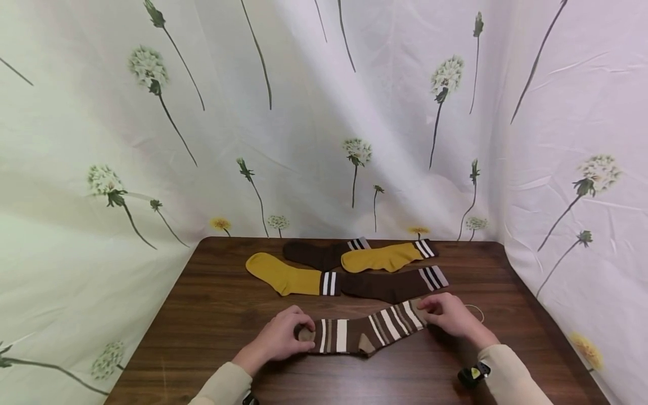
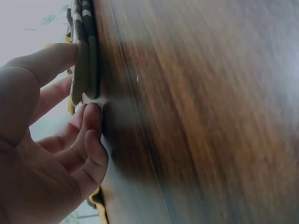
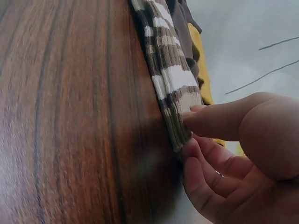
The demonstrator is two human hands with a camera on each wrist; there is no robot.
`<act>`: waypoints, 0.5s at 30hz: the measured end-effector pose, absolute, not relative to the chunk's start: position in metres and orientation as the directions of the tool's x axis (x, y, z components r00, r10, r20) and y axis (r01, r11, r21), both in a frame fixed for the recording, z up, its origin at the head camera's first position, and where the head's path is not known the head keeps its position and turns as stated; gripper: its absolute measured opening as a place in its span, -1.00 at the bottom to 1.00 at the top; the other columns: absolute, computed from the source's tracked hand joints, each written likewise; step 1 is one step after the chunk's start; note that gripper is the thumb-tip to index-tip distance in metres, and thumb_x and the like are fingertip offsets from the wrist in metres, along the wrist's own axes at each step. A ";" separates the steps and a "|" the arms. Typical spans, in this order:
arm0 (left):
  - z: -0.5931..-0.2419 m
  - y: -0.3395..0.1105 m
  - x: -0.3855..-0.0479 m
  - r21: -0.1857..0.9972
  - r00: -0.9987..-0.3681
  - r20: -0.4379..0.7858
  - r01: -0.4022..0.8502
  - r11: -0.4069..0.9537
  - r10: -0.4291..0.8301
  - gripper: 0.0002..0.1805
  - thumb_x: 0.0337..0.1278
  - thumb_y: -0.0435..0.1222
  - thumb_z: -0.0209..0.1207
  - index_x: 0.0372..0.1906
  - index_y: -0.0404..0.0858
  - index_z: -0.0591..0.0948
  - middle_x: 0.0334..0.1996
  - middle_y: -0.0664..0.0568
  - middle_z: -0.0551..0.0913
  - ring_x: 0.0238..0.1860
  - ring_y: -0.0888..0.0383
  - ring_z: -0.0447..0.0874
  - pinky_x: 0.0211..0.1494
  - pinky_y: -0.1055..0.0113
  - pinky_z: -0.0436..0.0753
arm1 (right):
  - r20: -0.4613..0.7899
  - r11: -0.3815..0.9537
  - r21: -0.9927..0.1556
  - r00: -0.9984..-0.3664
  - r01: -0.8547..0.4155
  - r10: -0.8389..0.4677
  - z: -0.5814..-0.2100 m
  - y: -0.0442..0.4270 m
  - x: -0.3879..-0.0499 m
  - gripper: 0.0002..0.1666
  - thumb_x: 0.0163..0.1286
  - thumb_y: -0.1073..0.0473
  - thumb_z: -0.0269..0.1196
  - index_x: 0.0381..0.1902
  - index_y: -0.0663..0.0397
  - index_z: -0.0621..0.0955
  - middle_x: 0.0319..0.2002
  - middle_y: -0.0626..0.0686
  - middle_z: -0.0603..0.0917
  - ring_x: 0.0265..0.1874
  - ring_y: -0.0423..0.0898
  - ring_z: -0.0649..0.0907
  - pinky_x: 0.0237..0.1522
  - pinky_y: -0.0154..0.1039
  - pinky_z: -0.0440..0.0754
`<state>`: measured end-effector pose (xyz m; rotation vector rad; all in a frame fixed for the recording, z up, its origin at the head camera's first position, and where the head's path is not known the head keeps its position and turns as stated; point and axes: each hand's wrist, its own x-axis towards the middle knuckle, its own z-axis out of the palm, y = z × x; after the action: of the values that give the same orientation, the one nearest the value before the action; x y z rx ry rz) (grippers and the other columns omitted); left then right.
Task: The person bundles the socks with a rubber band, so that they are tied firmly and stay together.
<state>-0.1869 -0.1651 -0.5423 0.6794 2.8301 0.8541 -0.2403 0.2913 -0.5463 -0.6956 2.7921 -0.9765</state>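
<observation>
A brown, white and tan striped sock (image 1: 387, 326) lies across the table near its front. My left hand (image 1: 278, 337) is at the tan toe, thumb on the near side and index finger on the far side; in the left wrist view this hand (image 2: 51, 135) has its other fingers bent below the toe (image 2: 85, 70). At the cuff, my right hand (image 1: 450, 316) pinches the tan edge. The right wrist view shows the right hand (image 3: 233, 154) with its thumb on the ribbed cuff (image 3: 175, 121) and fingertips at its end.
Behind the striped sock lie two mustard socks (image 1: 298, 280) (image 1: 379, 257) and two dark brown socks (image 1: 387, 286) (image 1: 316, 254), all with striped cuffs. A floral curtain (image 1: 314, 140) stands behind the wooden table (image 1: 187, 315). A thin pale loop (image 1: 481, 311) is beside the right wrist.
</observation>
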 end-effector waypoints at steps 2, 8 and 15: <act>-0.542 -0.167 -0.188 0.551 -0.893 0.037 0.393 0.736 0.449 -0.75 0.08 -0.06 0.55 -0.17 0.04 0.76 -0.14 0.20 0.56 -0.11 0.17 0.57 -0.09 0.11 0.59 | 0.054 0.684 -0.617 -0.888 -0.389 -0.456 -0.546 0.289 -0.240 -0.80 0.33 0.32 0.42 -0.09 0.09 0.78 -0.20 -0.05 0.79 -0.31 -0.30 0.69 -0.26 -0.28 0.66; -0.542 -0.176 -0.191 0.574 -0.887 0.080 0.414 0.707 0.454 -0.77 0.10 -0.13 0.53 -0.16 -0.03 0.77 -0.16 0.16 0.59 -0.12 0.14 0.58 -0.06 0.16 0.59 | 0.065 0.671 -0.621 -0.879 -0.406 -0.471 -0.546 0.283 -0.239 -0.79 0.34 0.33 0.41 -0.07 0.14 0.78 -0.18 0.01 0.80 -0.32 -0.26 0.72 -0.26 -0.28 0.69; -0.541 -0.185 -0.196 0.592 -0.897 0.083 0.395 0.703 0.434 -0.78 0.13 -0.18 0.53 -0.13 -0.05 0.78 -0.17 0.13 0.60 -0.13 0.12 0.57 -0.08 0.20 0.56 | 0.083 0.654 -0.622 -0.867 -0.430 -0.491 -0.545 0.276 -0.236 -0.76 0.35 0.29 0.41 -0.03 0.17 0.78 -0.09 0.11 0.80 -0.27 -0.16 0.75 -0.23 -0.24 0.71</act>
<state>-0.1961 -0.1852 -0.5409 0.6918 2.8408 0.9650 -0.2358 0.2759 -0.5447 -0.7735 2.7722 -1.0056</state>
